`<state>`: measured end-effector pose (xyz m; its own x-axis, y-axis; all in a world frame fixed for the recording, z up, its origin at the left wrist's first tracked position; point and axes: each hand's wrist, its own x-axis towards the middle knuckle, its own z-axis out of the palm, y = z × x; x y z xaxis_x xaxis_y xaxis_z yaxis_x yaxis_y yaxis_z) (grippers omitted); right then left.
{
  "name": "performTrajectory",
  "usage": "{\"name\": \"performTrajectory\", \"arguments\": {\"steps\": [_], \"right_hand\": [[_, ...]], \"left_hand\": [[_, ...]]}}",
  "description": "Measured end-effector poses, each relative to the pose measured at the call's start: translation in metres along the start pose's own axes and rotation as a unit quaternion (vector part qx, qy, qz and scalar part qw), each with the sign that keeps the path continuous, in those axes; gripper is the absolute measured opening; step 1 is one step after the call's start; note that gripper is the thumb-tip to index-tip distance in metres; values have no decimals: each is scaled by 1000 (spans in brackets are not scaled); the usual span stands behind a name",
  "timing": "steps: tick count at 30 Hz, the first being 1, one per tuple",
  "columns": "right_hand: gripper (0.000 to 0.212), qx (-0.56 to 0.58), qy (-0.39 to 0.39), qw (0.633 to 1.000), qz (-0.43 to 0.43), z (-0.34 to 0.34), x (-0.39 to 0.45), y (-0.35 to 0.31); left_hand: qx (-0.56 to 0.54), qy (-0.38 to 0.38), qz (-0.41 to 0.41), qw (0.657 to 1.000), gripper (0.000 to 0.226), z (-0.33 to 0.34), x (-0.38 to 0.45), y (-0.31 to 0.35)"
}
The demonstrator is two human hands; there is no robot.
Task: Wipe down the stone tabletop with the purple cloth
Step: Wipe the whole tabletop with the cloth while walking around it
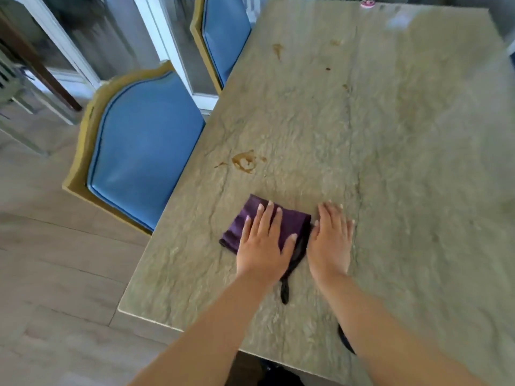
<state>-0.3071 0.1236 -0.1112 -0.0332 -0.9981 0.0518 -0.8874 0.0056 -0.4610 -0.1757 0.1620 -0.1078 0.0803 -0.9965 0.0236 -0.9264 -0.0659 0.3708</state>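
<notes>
Purple cloth [281,222] is folded into a rough square and sitting flat on the stone worktop [390,162], close to the near edge and a bit toward the left side. The left hand [264,243] lies on top of it, palm down with the fingers straight and slightly spread, pressing the cloth rather than gripping it. The right hand [330,240] is just beside the cloth's right edge, flat on the bare stone, fingers straight and together, thumb side touching or nearly touching the fabric, can't tell which.

A dark strap or cord [285,288] trails out from under the cloth between the two wrists toward the near edge. Another dark bit [345,341] peeks out by the right forearm, too hidden to say what it is.

Past the cloth, further up the worktop, there's a brownish ring-shaped stain [245,161] with a small splash to its left. More brown marks are further away: a drippy one [277,50] near the far left, a faint one [335,42] to its right, and a small dark dot [328,69] below that. At the far edge sits a small pink and white thing [367,3], too blurry to identify, and no writing is readable anywhere.

Two chairs with blue padded backs and yellowish frames are pushed in along the left side, one near [139,151] and one far [223,34]. Beyond them is a pale wood floor [41,260] and white-framed glass doors [172,43].
</notes>
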Motion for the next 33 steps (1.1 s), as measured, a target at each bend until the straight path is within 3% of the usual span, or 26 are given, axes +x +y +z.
{"name": "performTrajectory", "arguments": {"steps": [3,7,11,15,18,21,25,30,33], "right_hand": [[48,-20,-10,1000,6,5,2,0],[55,-75,-27,997,13,9,4,-1],[55,-96,-24,995,20,9,6,-3],[51,-100,0,994,36,7,3,-8],[50,-103,18,992,68,10,2,-16],[52,-68,58,984,154,26,-10,-49],[53,1,86,979,186,54,-48,-105],[51,13,65,986,152,57,-83,-104],[50,8,56,988,144,55,-96,-105]], "left_hand": [[81,-33,15,996,79,17,26,-8],[141,-89,111,980,78,-1,105,-38],[165,-164,157,960,77,-10,169,-46],[146,-140,217,955,73,-12,125,-56],[129,-154,320,926,71,-28,54,-91],[122,-150,399,896,68,-49,23,-146],[154,-142,339,917,70,-57,65,-169],[157,-161,218,949,72,-40,118,-129],[145,-159,233,949,71,-41,93,-128]]}}
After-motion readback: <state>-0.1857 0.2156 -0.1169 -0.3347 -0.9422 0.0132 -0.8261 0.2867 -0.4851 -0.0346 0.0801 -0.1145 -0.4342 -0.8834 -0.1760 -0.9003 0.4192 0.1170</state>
